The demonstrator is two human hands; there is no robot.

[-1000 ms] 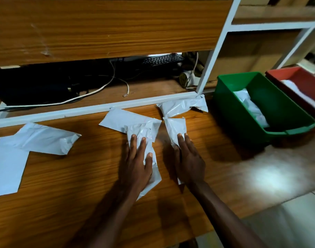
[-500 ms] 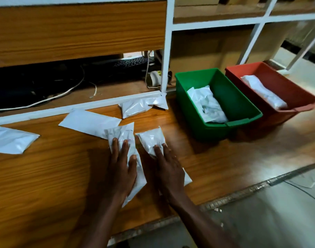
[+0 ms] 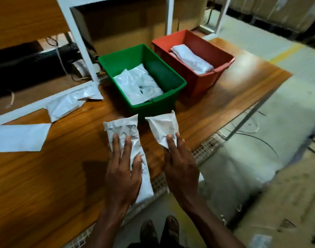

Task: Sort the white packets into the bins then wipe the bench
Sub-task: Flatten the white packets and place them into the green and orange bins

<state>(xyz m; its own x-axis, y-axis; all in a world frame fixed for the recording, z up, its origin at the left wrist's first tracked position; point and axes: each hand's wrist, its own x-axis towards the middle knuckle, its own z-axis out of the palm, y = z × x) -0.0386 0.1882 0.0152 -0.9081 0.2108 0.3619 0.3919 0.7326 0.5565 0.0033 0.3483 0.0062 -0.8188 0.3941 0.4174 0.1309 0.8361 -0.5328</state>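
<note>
My left hand (image 3: pixel 123 173) grips a long white packet (image 3: pixel 124 129), fingers on top and thumb at its side. My right hand (image 3: pixel 181 165) grips a shorter white packet (image 3: pixel 163 125). Both packets are held just in front of the green bin (image 3: pixel 176 86), which has white packets inside. The red bin (image 3: pixel 203 83) stands to its right with a white packet in it. Two more white packets lie on the wooden bench (image 3: pixel 45 176): a crumpled one (image 3: pixel 67 104) by the white frame rail and a flat one (image 3: pixel 19 137) at the left edge.
A white metal shelf frame (image 3: pixel 78 38) rises behind the bench, with cables and dark equipment (image 3: pixel 28 67) on the lower shelf. The bench's front edge runs diagonally past my hands, concrete floor (image 3: pixel 260 140) beyond. My sandalled feet (image 3: pixel 158 231) show below.
Both hands have carried their packets rightward across the bench toward the green bin. The camera has swung right, bringing both bins and the floor into fuller view.
</note>
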